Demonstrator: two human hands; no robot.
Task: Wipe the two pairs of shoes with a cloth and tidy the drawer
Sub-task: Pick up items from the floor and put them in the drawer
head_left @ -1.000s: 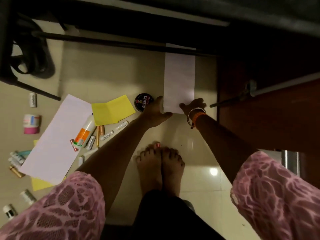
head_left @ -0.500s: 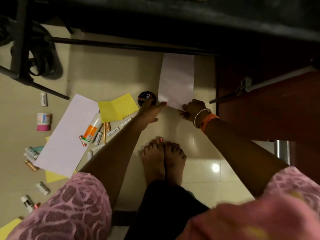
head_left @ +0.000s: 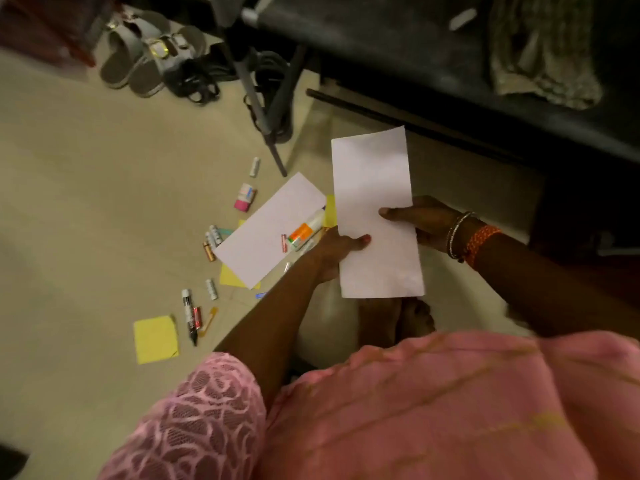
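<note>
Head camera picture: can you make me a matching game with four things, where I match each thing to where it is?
Things
1. folded white paper
2. glue bottle
3. black marker
4. grey sandals

Places
A. on the floor just right of a yellow sticky pad
B. on the floor at the far top left, by the black stand legs
C. held up in both hands
D. lying on the white sheet that is on the floor

Pairs: 1-C, 2-D, 3-A, 4-B
</note>
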